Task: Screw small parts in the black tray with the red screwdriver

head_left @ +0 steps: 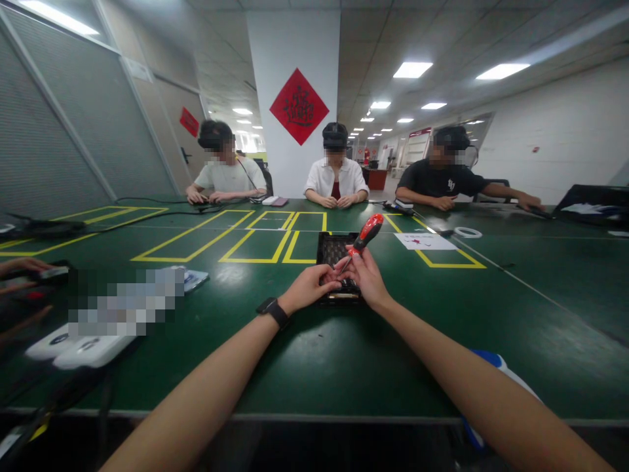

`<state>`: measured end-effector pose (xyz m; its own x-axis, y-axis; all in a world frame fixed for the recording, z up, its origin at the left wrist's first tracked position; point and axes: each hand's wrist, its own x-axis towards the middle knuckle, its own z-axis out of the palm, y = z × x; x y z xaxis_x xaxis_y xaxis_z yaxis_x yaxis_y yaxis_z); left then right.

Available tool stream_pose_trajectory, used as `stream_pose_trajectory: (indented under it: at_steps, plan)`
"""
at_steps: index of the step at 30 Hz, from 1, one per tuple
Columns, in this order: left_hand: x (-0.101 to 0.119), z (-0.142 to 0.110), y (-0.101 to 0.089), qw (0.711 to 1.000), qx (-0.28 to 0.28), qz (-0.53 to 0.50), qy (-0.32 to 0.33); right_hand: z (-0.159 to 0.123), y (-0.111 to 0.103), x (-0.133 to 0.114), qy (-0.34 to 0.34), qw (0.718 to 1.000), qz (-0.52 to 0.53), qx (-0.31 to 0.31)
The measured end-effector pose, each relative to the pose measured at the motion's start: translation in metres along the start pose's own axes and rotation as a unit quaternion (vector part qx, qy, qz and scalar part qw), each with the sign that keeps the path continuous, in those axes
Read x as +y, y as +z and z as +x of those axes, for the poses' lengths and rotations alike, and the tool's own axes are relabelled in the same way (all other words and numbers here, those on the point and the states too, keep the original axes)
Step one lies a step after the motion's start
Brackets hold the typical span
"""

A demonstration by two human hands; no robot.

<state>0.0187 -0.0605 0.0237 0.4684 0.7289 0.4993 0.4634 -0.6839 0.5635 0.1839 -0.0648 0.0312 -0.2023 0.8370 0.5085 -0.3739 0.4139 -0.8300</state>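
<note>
A screwdriver (369,233) with a red and black handle tilts up to the right, its shaft pointing down to the left. My right hand (367,275) is closed around it near the base of the handle. My left hand (312,287), with a black band on the wrist, is closed at the shaft's lower end. Whatever its fingertips pinch there is too small to make out. Beneath both hands lies a black tray (325,248) with rows of small dark slots or pieces, partly hidden by the fingers.
Yellow tape outlines (162,257) mark the green table (275,354). White devices (93,344) lie to the left, near another person's hands (29,269). A printed white sheet (425,241) and a white ring (468,232) lie to the right. Three people sit across the table.
</note>
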Motion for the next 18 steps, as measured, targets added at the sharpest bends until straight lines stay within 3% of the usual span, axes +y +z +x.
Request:
stream_pose_trajectory:
  at_steps: [4, 8, 14, 18]
  plan:
    - [-0.005, -0.0011, 0.0015, 0.998, -0.009, -0.049, -0.027, -0.001, 0.0004, -0.0008, 0.006, 1.0, -0.003, -0.008]
    - [-0.0072, -0.0014, 0.0013, 0.996, -0.041, -0.081, -0.015, -0.0009, 0.0005, -0.0006, 0.007, 1.0, -0.011, -0.012]
    - [-0.0044, -0.0002, 0.0037, 0.994, 0.011, -0.107, -0.032, 0.0, 0.001, 0.0003, -0.011, 1.0, -0.007, -0.02]
    - [-0.0047, -0.0001, 0.0036, 0.993, 0.001, -0.111, -0.046, -0.0008, 0.0011, -0.0001, -0.002, 1.0, -0.011, -0.015]
